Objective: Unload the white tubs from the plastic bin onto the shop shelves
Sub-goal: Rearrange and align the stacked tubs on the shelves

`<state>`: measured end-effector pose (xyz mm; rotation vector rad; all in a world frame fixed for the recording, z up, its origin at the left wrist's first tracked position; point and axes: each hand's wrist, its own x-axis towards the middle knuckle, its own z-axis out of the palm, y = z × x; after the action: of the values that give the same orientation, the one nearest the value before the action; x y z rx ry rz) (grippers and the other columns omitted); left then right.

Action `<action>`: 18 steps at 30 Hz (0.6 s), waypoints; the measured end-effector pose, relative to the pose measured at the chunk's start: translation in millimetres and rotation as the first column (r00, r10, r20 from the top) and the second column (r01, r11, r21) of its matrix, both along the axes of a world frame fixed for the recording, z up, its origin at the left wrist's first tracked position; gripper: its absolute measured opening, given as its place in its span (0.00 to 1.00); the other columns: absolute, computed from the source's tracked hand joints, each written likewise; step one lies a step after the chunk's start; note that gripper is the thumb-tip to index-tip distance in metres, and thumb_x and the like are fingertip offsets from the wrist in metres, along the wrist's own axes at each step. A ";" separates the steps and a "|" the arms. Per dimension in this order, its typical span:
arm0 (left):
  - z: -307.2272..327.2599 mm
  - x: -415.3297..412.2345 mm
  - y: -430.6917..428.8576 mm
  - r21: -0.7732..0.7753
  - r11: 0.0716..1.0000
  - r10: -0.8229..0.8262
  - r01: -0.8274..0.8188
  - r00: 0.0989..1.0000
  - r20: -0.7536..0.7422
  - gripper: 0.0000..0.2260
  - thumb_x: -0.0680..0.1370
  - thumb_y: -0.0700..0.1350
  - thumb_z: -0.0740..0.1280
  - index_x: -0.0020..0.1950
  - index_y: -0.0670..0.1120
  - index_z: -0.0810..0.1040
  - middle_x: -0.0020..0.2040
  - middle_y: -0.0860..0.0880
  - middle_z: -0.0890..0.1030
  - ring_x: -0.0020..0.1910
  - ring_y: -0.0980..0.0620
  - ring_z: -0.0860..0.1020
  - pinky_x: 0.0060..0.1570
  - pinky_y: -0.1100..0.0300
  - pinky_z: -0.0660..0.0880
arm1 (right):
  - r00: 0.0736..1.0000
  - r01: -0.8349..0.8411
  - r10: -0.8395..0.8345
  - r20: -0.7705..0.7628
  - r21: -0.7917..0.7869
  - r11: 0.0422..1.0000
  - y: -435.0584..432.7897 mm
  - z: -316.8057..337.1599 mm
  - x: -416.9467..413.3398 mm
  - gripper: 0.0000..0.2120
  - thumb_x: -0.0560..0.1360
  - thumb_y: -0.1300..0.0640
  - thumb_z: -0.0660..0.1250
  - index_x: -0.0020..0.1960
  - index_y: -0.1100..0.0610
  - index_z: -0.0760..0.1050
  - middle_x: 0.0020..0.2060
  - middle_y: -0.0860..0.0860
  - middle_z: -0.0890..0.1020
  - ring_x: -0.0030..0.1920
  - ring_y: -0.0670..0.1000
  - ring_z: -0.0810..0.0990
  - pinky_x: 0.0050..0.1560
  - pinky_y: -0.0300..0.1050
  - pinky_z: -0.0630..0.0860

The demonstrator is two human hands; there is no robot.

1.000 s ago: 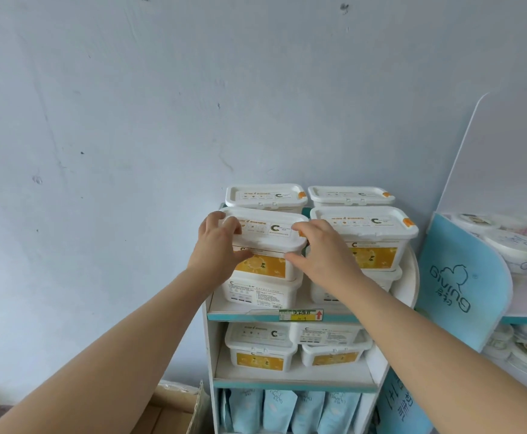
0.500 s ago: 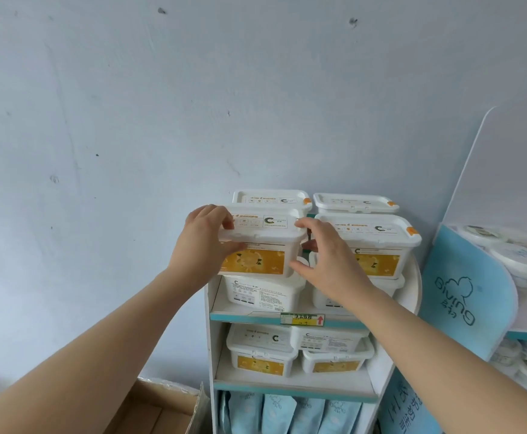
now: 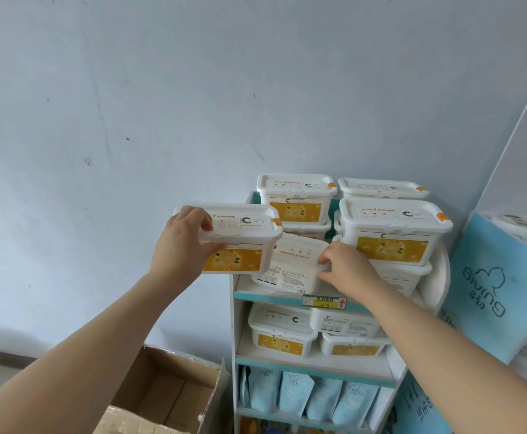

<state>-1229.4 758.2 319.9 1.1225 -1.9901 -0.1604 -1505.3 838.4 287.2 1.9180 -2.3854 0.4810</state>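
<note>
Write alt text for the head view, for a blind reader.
A person's left hand holds a white tub with an orange label in the air beside a shelf unit, while the right hand grips the edge of a tilted tub on its top shelf. More white tubs stand stacked on the shelves; a cardboard box sits lower left.

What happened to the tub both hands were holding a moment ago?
The left hand has lifted the top tub off its stack and out to the left, past the shelf edge. The right hand let go of it and now holds the tub underneath, which has tipped up. The right stack and the tubs on the lower shelf stayed put.
</note>
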 end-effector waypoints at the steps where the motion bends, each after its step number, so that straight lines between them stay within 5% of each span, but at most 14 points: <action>1: -1.3 2.5 -1.0 0.003 1.000 0.007 -0.007 1.000 -0.004 0.15 0.69 0.45 0.77 0.44 0.48 0.71 0.50 0.52 0.76 0.49 0.48 0.73 0.43 0.58 0.69 | 1.000 -0.014 0.014 -0.024 -0.010 1.000 -0.9 -0.5 -0.1 0.15 0.74 0.56 0.70 0.60 0.54 0.78 0.57 0.49 0.77 0.54 0.50 0.77 0.55 0.45 0.75; 6: -7.1 10.2 -3.0 0.017 1.000 0.024 -0.023 0.999 -0.048 0.16 0.68 0.45 0.77 0.43 0.49 0.70 0.51 0.52 0.77 0.50 0.47 0.74 0.45 0.54 0.73 | 0.991 -0.106 0.102 -0.088 -0.039 0.994 -1.5 -3.1 -4.2 0.12 0.76 0.56 0.67 0.59 0.54 0.78 0.58 0.48 0.77 0.55 0.49 0.75 0.54 0.43 0.74; 12: 2.2 16.5 -6.0 -0.018 0.999 0.045 -0.047 0.997 -0.065 0.15 0.68 0.44 0.77 0.44 0.49 0.71 0.52 0.52 0.77 0.51 0.48 0.74 0.44 0.58 0.70 | 0.984 -0.160 0.172 0.052 -0.184 0.970 -4.0 13.1 11.2 0.10 0.77 0.55 0.65 0.57 0.56 0.77 0.55 0.48 0.78 0.53 0.48 0.76 0.50 0.39 0.70; 18: -0.9 20.7 -3.0 -0.014 0.999 0.050 -0.051 0.997 -0.060 0.16 0.68 0.43 0.77 0.43 0.50 0.69 0.51 0.52 0.76 0.51 0.48 0.74 0.44 0.58 0.69 | 0.934 -0.201 0.238 0.268 -0.157 0.967 3.0 7.7 32.8 0.09 0.72 0.49 0.72 0.50 0.47 0.78 0.53 0.42 0.74 0.56 0.46 0.73 0.55 0.42 0.68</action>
<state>-1208.7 755.3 318.9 1.1442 -1.9053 -0.1508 -1472.5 841.4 294.9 2.1994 -2.2311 0.9614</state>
